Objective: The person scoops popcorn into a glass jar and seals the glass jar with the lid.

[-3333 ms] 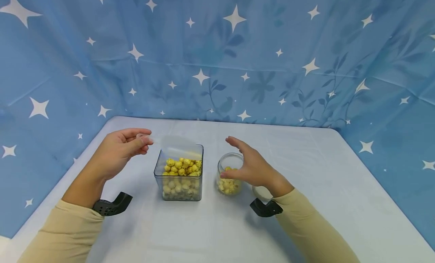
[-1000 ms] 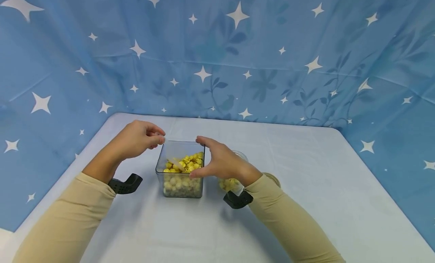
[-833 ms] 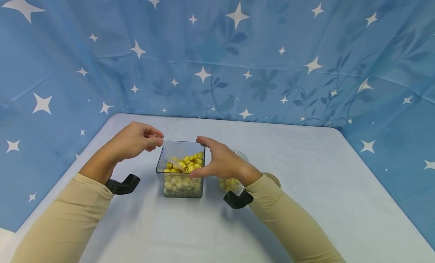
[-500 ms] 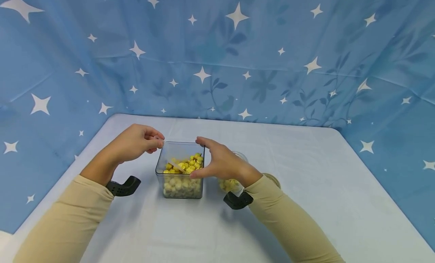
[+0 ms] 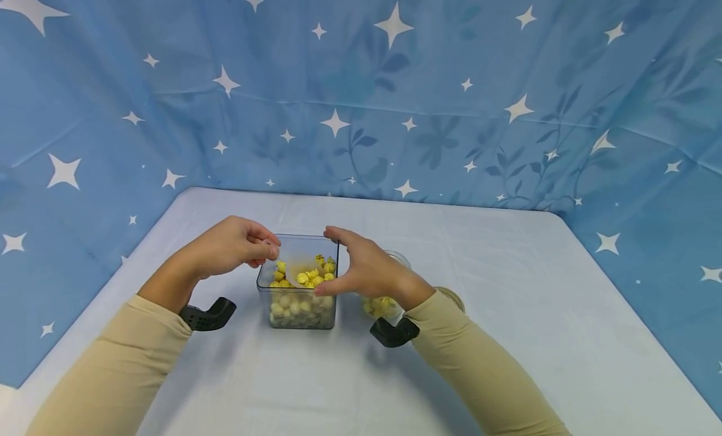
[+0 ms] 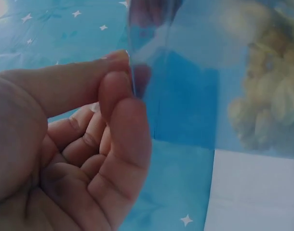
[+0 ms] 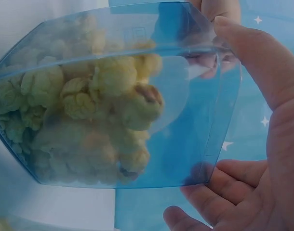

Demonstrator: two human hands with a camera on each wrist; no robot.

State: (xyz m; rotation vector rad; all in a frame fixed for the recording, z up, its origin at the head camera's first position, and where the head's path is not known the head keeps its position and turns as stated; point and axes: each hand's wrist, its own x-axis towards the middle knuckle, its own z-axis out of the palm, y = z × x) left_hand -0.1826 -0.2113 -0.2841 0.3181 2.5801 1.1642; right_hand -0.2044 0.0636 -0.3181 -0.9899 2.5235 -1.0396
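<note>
A clear square-topped container (image 5: 310, 245) of yellow popcorn (image 5: 313, 276) stands on the table. My right hand (image 5: 369, 267) grips its right side, thumb at the front rim and fingers at the back. At the left rim, my left hand (image 5: 237, 248) pinches the handle end of a translucent scoop between thumb and index finger. The scoop (image 5: 291, 273) dips into the container, its bowl among the popcorn. Through the container wall in the right wrist view, the scoop (image 7: 178, 91) appears as a pale rounded shape beside the popcorn (image 7: 120, 96).
A round clear jar (image 5: 402, 258) with some popcorn (image 5: 380, 306) stands behind my right hand, partly covered by it. Near my right wrist lies a round lid (image 5: 454, 298). A white cloth covers the table (image 5: 536, 285), and a blue star-patterned curtain (image 5: 361, 79) hangs behind.
My left hand first brought the scoop rightward to the container and has lately shifted slightly lower and right. My right hand moved from the jar to hold the container.
</note>
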